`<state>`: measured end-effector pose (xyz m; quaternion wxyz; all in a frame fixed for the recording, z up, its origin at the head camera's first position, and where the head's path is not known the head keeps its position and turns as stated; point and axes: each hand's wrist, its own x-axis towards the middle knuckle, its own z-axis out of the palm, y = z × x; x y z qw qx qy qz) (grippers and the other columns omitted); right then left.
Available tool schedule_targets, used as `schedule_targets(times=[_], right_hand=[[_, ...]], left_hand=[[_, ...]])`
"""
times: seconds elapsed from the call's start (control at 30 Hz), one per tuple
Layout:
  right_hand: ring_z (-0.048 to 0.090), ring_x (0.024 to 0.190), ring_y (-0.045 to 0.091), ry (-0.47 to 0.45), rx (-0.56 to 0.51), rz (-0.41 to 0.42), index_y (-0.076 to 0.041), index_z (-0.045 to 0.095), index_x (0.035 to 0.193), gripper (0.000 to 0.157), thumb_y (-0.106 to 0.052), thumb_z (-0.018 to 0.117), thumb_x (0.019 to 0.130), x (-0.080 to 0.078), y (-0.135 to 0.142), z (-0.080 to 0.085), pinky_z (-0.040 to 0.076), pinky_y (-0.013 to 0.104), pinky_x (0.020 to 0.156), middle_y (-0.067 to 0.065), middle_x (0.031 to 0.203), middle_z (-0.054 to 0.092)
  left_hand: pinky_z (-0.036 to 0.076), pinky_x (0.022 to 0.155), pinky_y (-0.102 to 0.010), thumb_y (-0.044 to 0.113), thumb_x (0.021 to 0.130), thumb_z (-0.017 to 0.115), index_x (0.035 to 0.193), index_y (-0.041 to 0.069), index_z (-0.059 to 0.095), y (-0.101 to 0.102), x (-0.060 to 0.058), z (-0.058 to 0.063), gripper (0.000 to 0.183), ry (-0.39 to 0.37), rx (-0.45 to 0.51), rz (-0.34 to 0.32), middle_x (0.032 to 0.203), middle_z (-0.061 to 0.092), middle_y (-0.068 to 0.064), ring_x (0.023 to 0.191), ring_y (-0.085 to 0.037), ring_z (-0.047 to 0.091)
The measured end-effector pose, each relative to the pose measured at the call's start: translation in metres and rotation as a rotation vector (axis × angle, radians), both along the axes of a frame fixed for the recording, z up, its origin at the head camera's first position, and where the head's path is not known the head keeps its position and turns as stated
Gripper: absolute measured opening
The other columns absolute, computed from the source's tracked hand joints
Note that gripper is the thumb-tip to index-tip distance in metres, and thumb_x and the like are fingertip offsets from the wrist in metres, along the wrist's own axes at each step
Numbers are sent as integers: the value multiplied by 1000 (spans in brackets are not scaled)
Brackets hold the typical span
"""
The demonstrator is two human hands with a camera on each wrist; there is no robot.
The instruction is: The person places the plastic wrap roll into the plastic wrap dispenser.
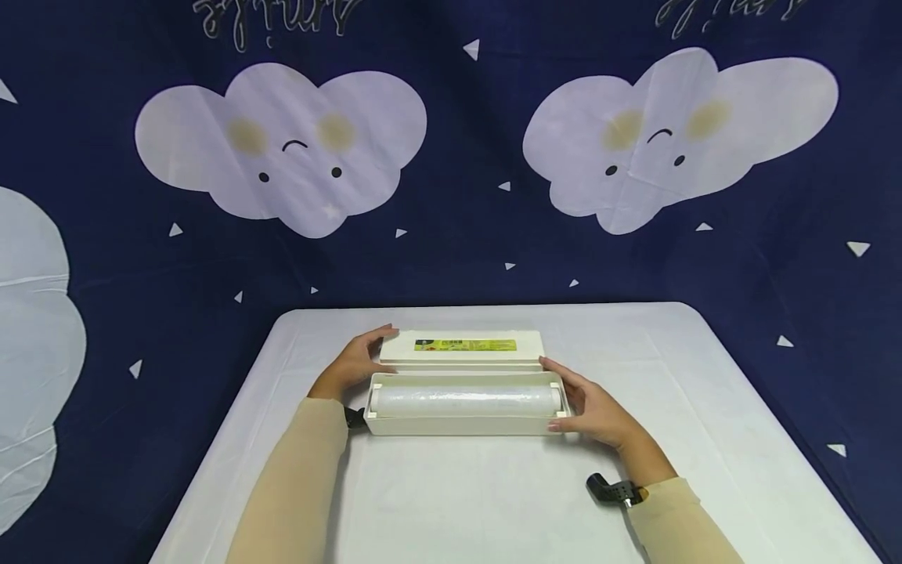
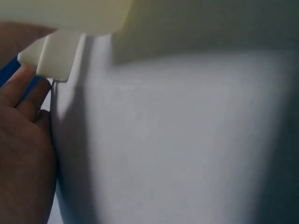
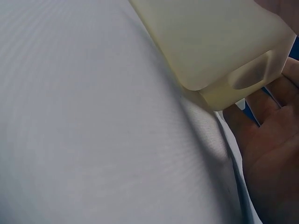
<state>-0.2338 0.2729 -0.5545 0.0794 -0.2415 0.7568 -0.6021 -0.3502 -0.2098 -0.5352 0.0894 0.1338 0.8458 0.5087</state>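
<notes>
A long cream cling film box [image 1: 451,426] sits on the table with a roll of cling film [image 1: 465,401] inside it. Directly behind lies its cream lid [image 1: 458,356], a yellow-green label along the top. My left hand [image 1: 352,366] holds the lid's left end, thumb at the near side and fingers at the far side. In the left wrist view the lid's end [image 2: 58,56] shows by those fingers. With thumb in front and fingers behind, my right hand [image 1: 599,411] grips the box's right end, whose oval recess [image 3: 252,72] appears in the right wrist view.
A white cloth covers the table [image 1: 479,501], which has rounded far corners. Behind it hangs a dark blue curtain [image 1: 465,266] with pale clouds and small triangles. Black wrist mounts [image 1: 611,490] sit at both sleeves.
</notes>
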Motion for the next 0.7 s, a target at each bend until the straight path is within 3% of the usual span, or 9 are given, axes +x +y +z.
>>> schedule_targets(times=[0.17,0.4,0.53,0.7], right_hand=[[27,152,41,-23,-13,-6,-13,31,167,114,1,95,74,0,2,1,37,23,111,13,171,25],[27,153,38,-23,-22,2,-14,30,167,114,1,94,74,1,0,0,37,24,112,12,171,25],[28,152,38,-24,-33,7,-13,30,167,113,3,93,75,0,0,0,38,24,111,12,171,25],[24,154,38,-16,-21,8,-13,30,167,113,1,94,75,0,1,0,35,23,113,11,172,24]], left_hand=[[18,125,-44,3,71,97,155,6,51,4,0,1,96,7,-26,-11,171,28,-10,157,-31,21],[19,125,-44,7,71,99,154,6,53,3,-3,-3,95,20,-32,-29,165,39,-11,154,-31,28],[20,124,-48,4,72,97,152,1,54,4,-2,-4,91,50,18,-82,162,42,-16,152,-35,31],[20,124,-49,-6,72,93,147,-1,59,5,2,-7,83,43,96,-79,158,46,-17,150,-35,34]])
